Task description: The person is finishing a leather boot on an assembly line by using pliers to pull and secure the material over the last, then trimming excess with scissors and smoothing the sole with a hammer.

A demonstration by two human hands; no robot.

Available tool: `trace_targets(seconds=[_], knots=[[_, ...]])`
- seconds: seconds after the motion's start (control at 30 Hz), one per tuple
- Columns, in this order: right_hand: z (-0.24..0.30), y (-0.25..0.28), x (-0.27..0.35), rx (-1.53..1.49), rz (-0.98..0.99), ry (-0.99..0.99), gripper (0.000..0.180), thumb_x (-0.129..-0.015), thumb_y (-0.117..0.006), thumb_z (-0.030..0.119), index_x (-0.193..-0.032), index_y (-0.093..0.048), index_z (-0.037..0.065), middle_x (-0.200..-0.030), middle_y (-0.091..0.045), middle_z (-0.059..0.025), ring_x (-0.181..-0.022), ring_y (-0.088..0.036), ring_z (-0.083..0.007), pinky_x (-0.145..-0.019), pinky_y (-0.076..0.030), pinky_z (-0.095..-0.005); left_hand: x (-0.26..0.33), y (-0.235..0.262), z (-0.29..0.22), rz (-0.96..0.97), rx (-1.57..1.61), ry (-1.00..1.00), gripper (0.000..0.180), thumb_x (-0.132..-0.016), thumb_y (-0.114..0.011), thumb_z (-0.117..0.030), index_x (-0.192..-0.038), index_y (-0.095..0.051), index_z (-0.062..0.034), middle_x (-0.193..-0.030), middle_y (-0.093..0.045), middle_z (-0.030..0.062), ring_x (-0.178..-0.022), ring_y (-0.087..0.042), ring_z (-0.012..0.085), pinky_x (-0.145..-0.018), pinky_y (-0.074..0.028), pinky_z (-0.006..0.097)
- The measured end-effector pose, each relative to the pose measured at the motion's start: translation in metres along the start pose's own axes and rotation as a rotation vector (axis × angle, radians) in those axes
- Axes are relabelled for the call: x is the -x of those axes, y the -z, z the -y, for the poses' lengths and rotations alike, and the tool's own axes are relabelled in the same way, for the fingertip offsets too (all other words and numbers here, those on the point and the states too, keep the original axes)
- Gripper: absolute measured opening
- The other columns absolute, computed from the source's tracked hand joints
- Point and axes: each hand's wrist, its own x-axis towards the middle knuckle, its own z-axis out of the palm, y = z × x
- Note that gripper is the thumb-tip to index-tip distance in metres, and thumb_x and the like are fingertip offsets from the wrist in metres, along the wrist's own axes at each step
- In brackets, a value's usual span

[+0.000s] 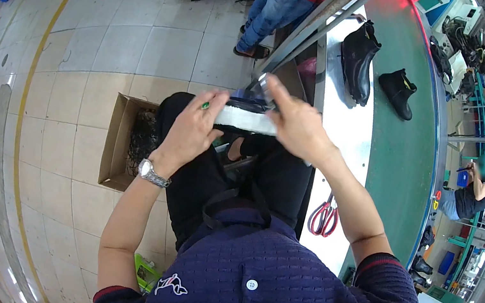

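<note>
Pinching the left end of a black piece with a broad white band [243, 120] between the bent fingers and thumb of the left hand [190, 132], with little gap between them. Curling the right hand [301, 129] closed, slightly blurred, around a silver-coloured metal tool [264, 82], at the band's right end; impossible to tell whether touching the band with the fingertips. Left of the left fingers, on the floor: cardboard box [117, 142]. Below the right fingers, on the bench: red-handled scissors [324, 220]. Above and right of them: two black ankle boots [357, 61].
</note>
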Motion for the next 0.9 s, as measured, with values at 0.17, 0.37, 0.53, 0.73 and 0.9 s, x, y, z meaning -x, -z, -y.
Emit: trace_targets(seconds=[0.17,0.37,0.53,0.73,0.9], knots=[[-0.001,0.022,0.033,0.007,0.219,-0.292,0.049,-0.093,-0.056,0.017,-0.137,-0.038,0.010,-0.077,-0.066,-0.0222,-0.071,-0.066,-0.0410,-0.069,-0.051,-0.0473,0.039,-0.010,-0.037,-0.240,0.195,0.333,0.102,-0.072,-0.081,-0.031,-0.149,-0.021,-0.0002,-0.150,-0.031,0.0216,-0.139,-0.029,0.0389,-0.110,-0.033,0.044],[0.045,0.017,0.055,-0.494,0.566,-0.260,0.045,-0.094,-0.060,0.021,-0.133,-0.045,0.005,-0.078,-0.068,-0.0110,-0.064,-0.068,-0.0200,-0.063,-0.053,-0.0323,0.096,-0.034,-0.060,-0.362,0.195,0.614,0.050,-0.090,-0.064,-0.032,-0.120,-0.054,0.0066,-0.099,-0.059,0.0200,-0.083,-0.063,0.0341,-0.067,-0.051,0.040],[0.069,0.009,0.028,-0.266,0.746,0.009,0.055,-0.096,-0.055,0.022,-0.145,-0.032,0.013,-0.077,-0.067,-0.0185,-0.072,-0.068,-0.0320,-0.077,-0.052,-0.0437,0.104,-0.020,-0.048,-0.412,0.137,0.634,0.025,-0.096,-0.053,-0.017,-0.104,-0.064,0.0044,-0.082,-0.066,0.0201,-0.073,-0.064,0.0366,-0.064,-0.050,0.042],[0.094,0.011,0.006,0.125,0.898,0.178,0.061,-0.095,-0.055,0.018,-0.148,-0.027,0.017,-0.074,-0.064,-0.0176,-0.071,-0.066,-0.0387,-0.066,-0.052,-0.0480,0.111,-0.028,-0.057,-0.316,0.211,0.558,0.023,-0.095,-0.054,-0.013,-0.104,-0.062,0.0067,-0.081,-0.065,0.0219,-0.069,-0.065,0.0336,-0.059,-0.052,0.040],[0.079,0.005,0.014,0.067,0.860,0.141,0.062,-0.095,-0.055,0.018,-0.149,-0.025,0.023,-0.074,-0.065,-0.0182,-0.067,-0.066,-0.0371,-0.064,-0.053,-0.0480,0.108,-0.024,-0.060,-0.169,0.231,0.639,0.038,-0.095,-0.057,-0.020,-0.125,-0.054,0.0018,-0.103,-0.066,0.0169,-0.086,-0.065,0.0322,-0.075,-0.054,0.035]])
